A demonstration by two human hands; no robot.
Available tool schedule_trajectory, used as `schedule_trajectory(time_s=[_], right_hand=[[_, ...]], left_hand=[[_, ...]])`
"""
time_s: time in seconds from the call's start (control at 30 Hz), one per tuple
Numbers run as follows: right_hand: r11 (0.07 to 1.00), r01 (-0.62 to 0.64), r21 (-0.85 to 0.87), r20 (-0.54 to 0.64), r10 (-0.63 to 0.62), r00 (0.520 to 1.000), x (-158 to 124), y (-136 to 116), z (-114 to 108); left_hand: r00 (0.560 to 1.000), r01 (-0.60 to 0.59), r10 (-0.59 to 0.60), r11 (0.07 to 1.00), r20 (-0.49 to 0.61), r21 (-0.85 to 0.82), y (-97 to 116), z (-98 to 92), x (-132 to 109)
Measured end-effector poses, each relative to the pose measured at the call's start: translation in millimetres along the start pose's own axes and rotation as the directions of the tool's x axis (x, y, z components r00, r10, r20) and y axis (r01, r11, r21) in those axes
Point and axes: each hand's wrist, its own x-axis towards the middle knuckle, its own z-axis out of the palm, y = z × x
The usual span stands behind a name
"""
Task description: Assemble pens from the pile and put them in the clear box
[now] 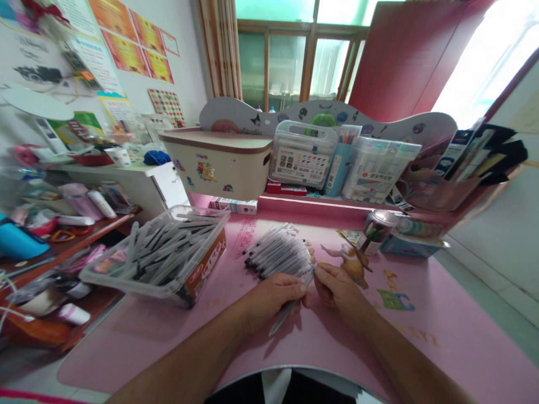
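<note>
Near the middle of the pink desk, my left hand pinches a translucent pen, whose one end points down toward the desk's front edge. My right hand is closed at the pen's upper end, close to the left fingertips; what exactly its fingers hold is too small to tell. Just beyond both hands lies a pile of similar clear pens with dark ends on the left. A clear plastic box full of more pens stands to the left.
Behind the pile are a lidded cream bin, marker cases and a small flat box. On the right stand a can, a blue box and a pen holder. Cluttered shelves are at left.
</note>
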Motion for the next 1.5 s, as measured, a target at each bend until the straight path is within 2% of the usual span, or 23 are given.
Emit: schedule_trajectory(time_s=[0.13, 0.2, 0.3, 0.4, 0.57, 0.77, 0.87, 0.97, 1.13, 1.37, 1.5], right_hand=[[0.990, -0.109, 0.086, 0.057, 0.104, 0.993, 1.7, 3.9, -2.3], [0.978, -0.147, 0.149, 0.066, 0.139, 0.988, 3.1, 5.3, -4.1], [0.943, -0.164, 0.290, 0.023, 0.165, 0.986, 5.9, 5.8, -6.6], [0.913, -0.180, 0.367, -0.022, 0.202, 0.979, 7.7, 5.1, -6.6], [0.908, -0.197, 0.371, 0.001, 0.212, 0.977, 4.1, 4.9, 0.7], [0.935, -0.093, 0.341, 0.024, 0.090, 0.996, -1.1, 3.9, 8.7], [0.947, -0.039, 0.319, 0.034, 0.029, 0.999, -2.4, 1.6, 9.6], [0.955, -0.040, 0.295, 0.020, 0.036, 0.999, -2.5, 2.1, 8.7], [0.982, -0.068, 0.175, -0.003, 0.069, 0.998, -1.0, 8.3, 7.2], [0.964, -0.060, 0.258, 0.017, 0.057, 0.998, -2.5, 6.1, 8.3], [0.973, -0.098, 0.207, -0.019, 0.105, 0.994, 0.2, 11.2, 6.4]], left_hand=[[0.998, 0.028, -0.025, 0.999, 0.063, -0.046, 1.8, -4.4, 0.4], [0.998, 0.026, -0.019, 0.992, 0.054, -0.120, 1.9, -3.6, 0.8], [0.998, -0.061, 0.054, 0.957, -0.033, -0.283, 1.3, 0.9, 1.4], [0.979, -0.178, 0.137, 0.934, -0.149, -0.311, -0.5, 7.8, 1.4], [0.931, -0.246, 0.153, 0.934, -0.333, -0.260, -7.0, 14.9, 3.8], [0.900, -0.254, 0.099, 0.910, -0.424, -0.327, -7.6, 12.7, 8.5], [0.879, -0.291, 0.118, 0.900, -0.463, -0.324, -5.5, 10.8, 9.8], [0.872, -0.314, 0.138, 0.894, -0.470, -0.320, -7.1, 9.9, 11.2], [0.880, -0.270, 0.093, 0.906, -0.466, -0.328, -11.9, 10.2, 12.2], [0.857, -0.332, 0.144, 0.889, -0.495, -0.316, -5.0, 12.0, 9.1], [0.853, -0.312, 0.122, 0.899, -0.507, -0.309, -5.5, 12.6, 9.3]])
